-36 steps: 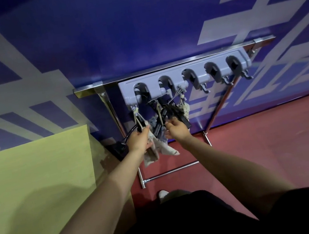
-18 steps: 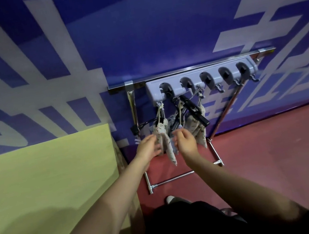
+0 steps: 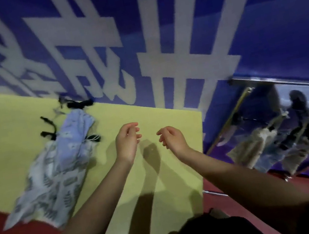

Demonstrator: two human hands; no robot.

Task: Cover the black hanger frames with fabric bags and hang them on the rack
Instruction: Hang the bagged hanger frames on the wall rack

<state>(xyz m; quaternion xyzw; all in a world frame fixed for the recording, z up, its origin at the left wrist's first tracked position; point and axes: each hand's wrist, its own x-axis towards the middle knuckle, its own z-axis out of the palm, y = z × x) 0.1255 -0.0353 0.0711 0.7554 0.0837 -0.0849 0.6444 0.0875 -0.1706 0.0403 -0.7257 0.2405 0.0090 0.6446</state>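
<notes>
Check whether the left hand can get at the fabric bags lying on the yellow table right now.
Probably yes: the left hand is empty, and nothing lies between it and the fabric bags on the yellow table.

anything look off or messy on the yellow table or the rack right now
Nothing is clearly damaged or spilled. The fabric bags lie in a loose, overlapping heap on the yellow table, their lower ends hanging over its near edge. On the rack the covered hangers are too blurred to judge.
</notes>
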